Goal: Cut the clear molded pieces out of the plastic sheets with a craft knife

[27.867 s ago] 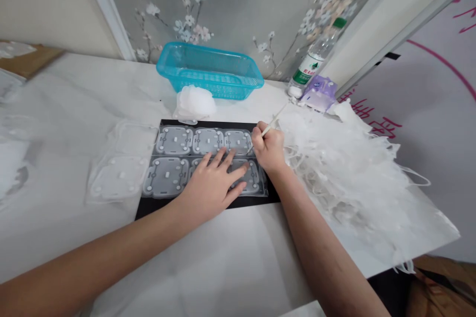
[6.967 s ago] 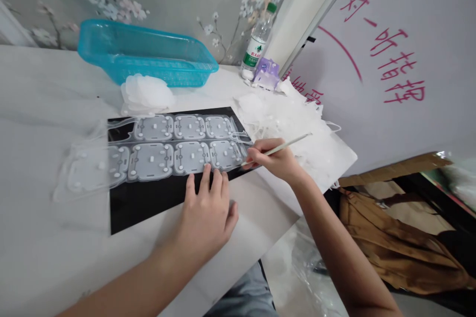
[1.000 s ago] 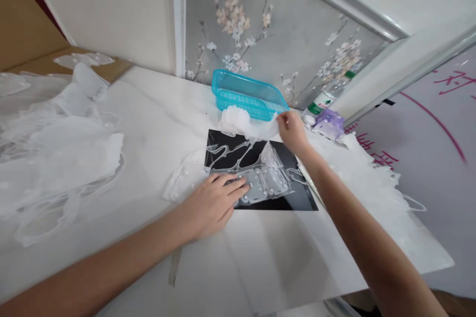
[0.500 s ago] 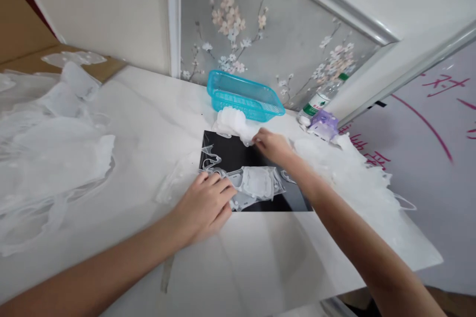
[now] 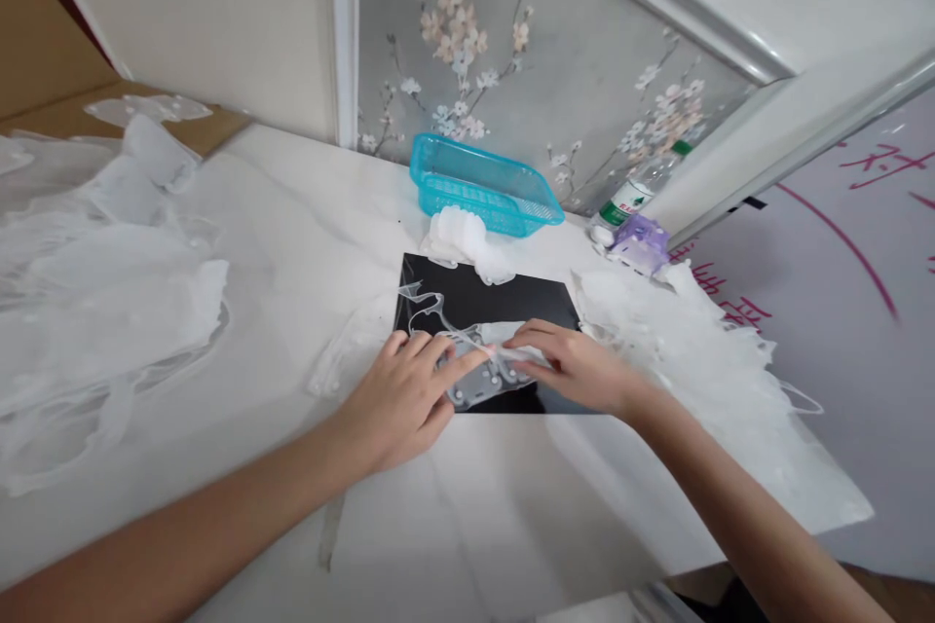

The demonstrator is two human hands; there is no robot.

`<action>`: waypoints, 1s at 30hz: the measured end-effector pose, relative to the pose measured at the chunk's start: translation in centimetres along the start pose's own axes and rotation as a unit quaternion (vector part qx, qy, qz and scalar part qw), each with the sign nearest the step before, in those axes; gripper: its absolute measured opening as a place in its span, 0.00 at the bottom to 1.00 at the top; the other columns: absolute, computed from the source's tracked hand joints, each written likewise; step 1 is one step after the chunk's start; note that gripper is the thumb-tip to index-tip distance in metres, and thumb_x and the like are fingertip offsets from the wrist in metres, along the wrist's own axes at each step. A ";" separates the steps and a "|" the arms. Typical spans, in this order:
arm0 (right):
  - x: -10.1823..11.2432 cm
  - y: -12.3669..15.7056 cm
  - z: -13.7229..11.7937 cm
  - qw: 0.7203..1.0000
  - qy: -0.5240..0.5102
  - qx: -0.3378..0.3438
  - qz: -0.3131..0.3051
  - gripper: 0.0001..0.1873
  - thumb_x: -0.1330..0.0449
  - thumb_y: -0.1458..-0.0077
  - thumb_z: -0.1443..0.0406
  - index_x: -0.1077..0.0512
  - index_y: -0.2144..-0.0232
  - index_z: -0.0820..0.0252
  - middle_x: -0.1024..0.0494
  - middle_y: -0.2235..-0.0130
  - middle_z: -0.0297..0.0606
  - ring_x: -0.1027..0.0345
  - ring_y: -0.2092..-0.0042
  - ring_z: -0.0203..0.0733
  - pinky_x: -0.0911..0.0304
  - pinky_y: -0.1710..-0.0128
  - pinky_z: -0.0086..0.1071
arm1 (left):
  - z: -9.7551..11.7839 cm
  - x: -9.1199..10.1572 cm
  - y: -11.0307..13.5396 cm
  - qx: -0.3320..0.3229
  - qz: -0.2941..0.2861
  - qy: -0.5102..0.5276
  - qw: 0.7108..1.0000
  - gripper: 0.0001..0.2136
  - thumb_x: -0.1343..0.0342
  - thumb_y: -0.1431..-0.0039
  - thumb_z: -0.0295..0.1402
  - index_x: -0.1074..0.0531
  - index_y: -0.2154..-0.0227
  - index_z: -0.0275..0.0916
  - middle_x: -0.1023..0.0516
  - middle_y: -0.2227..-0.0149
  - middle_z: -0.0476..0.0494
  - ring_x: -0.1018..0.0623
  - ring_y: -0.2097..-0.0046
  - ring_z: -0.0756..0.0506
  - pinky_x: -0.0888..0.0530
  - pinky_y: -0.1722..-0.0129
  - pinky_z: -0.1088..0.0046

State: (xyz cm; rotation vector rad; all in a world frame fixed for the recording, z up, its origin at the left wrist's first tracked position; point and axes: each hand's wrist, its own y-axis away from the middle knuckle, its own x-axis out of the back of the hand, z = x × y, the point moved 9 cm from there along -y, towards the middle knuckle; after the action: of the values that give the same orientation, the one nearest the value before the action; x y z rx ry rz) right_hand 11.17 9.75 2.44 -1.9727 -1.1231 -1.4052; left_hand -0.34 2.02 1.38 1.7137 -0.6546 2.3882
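Note:
A translucent silicone sheet of moulded pads [image 5: 478, 380] lies crumpled on a black mat [image 5: 511, 307] on the white table. My left hand [image 5: 405, 394] rests flat on the sheet's left part, fingers stretched out. My right hand [image 5: 574, 365] lies on its right part, and its fingertips meet the left hand's over a pad. Thin leftover strips of the sheet [image 5: 428, 302] curl up on the mat behind my hands. A stack of loose white pads [image 5: 467, 238] sits at the mat's far edge.
A turquoise plastic basket [image 5: 486, 190] stands behind the mat, by the flowered wall. A water bottle [image 5: 632, 195] and a small purple box [image 5: 639, 238] stand to its right. Heaps of white silicone scrap lie at the right [image 5: 701, 350] and the far left [image 5: 102, 282].
My right hand has come back from the stack of white pads by the basket and now lies on the sheet beside my left hand. The sheet is more bunched up.

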 end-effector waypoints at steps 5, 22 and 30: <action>5.7 0.1 2.7 0.992 -0.015 -0.092 0.086 0.13 0.48 0.44 0.58 0.29 0.71 0.59 0.31 0.79 0.31 0.42 0.79 0.32 0.47 0.78 0.27 | 0.6 0.6 0.3 -0.058 0.004 0.082 0.995 0.17 0.54 0.48 0.22 0.29 0.59 0.46 0.28 0.60 0.47 0.31 0.62 0.47 0.42 0.59 0.65; 0.9 -0.5 5.2 0.998 -0.017 -0.047 0.030 0.06 0.43 0.47 0.64 0.27 0.68 0.57 0.25 0.63 0.35 0.33 0.66 0.35 0.42 0.70 0.26 | 4.2 0.9 -0.8 -0.062 0.053 0.052 0.995 0.13 0.57 0.42 0.27 0.30 0.59 0.40 0.27 0.53 0.42 0.31 0.51 0.42 0.42 0.50 0.59; 0.5 0.1 5.6 0.995 -0.024 -0.024 0.095 0.12 0.47 0.42 0.61 0.26 0.60 0.57 0.25 0.59 0.39 0.31 0.65 0.36 0.38 0.70 0.28 | 4.5 -4.7 -4.5 0.004 0.005 0.004 1.000 0.21 0.61 0.37 0.39 0.39 0.44 0.37 0.42 0.38 0.38 0.43 0.38 0.37 0.44 0.43 0.53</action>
State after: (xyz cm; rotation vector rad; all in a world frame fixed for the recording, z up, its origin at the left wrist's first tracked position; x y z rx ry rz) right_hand 14.34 14.10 0.83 -2.0975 -0.9016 -1.3028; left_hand 6.77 4.86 -0.61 1.7072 -0.6557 2.4060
